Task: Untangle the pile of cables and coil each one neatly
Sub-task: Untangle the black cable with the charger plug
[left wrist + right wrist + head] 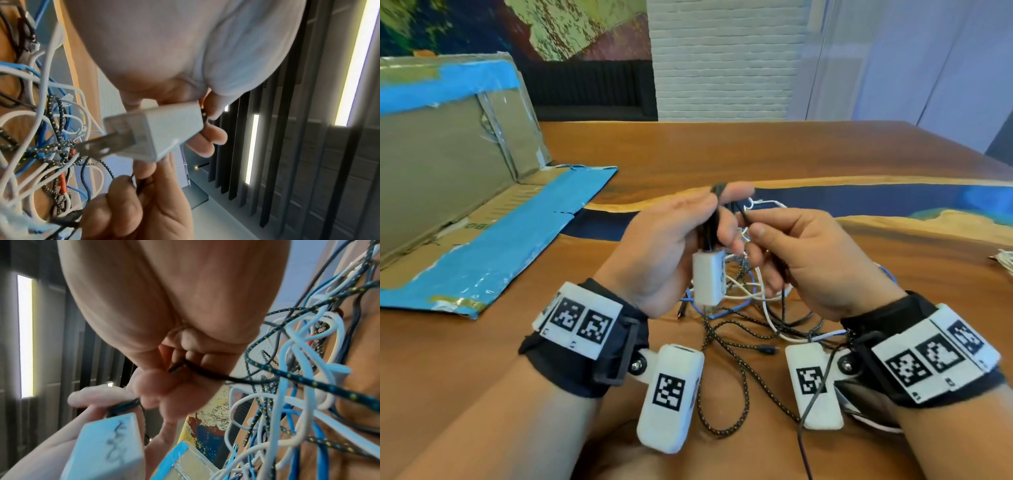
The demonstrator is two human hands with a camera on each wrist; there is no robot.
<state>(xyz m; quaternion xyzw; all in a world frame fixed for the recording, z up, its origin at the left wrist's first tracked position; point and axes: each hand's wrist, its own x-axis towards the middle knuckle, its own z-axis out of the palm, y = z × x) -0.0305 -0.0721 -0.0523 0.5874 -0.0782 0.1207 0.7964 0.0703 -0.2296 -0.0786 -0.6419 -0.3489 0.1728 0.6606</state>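
Note:
My left hand is raised above the table and grips several loops of a black cable wound over its fingers. A white plug adapter hangs from those loops below the palm; the same adapter shows its metal prongs in the left wrist view. My right hand pinches the free end of the black cable between thumb and fingers, close beside the left hand. Under both hands lies the tangled pile of white, blue and braided black cables on the wooden table.
A flattened cardboard box with blue tape lies and leans at the left of the table. Another bundle of white cable sits at the right edge. A braided cable trails toward me between the wrists.

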